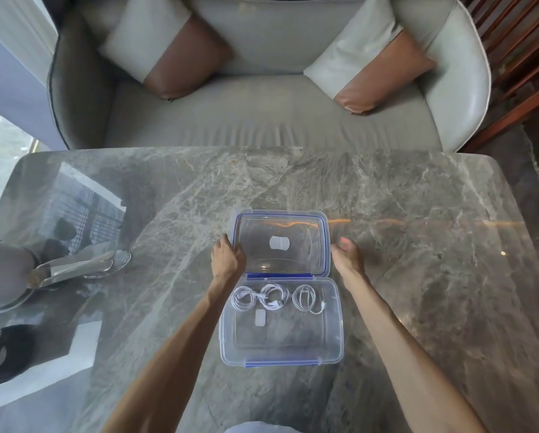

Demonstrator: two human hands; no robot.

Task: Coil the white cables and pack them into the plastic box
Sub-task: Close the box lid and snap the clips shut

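Coiled cables (274, 298) in box (338, 339) | lid (293, 218) flat at 12 o'clock, long axis 9–3 | left hand (227, 257) grips 9 o'clock edge | right hand (347, 257) at 3, blurred, grip unclear

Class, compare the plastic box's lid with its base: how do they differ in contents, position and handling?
The base holds three coiled white cables; the lid holds none. The lid lies open farther from the person; the base lies nearer. The left hand grips the lid's left edge, with the blurred right hand at its right edge; neither hand is on the base. Both are clear plastic with blue trim.
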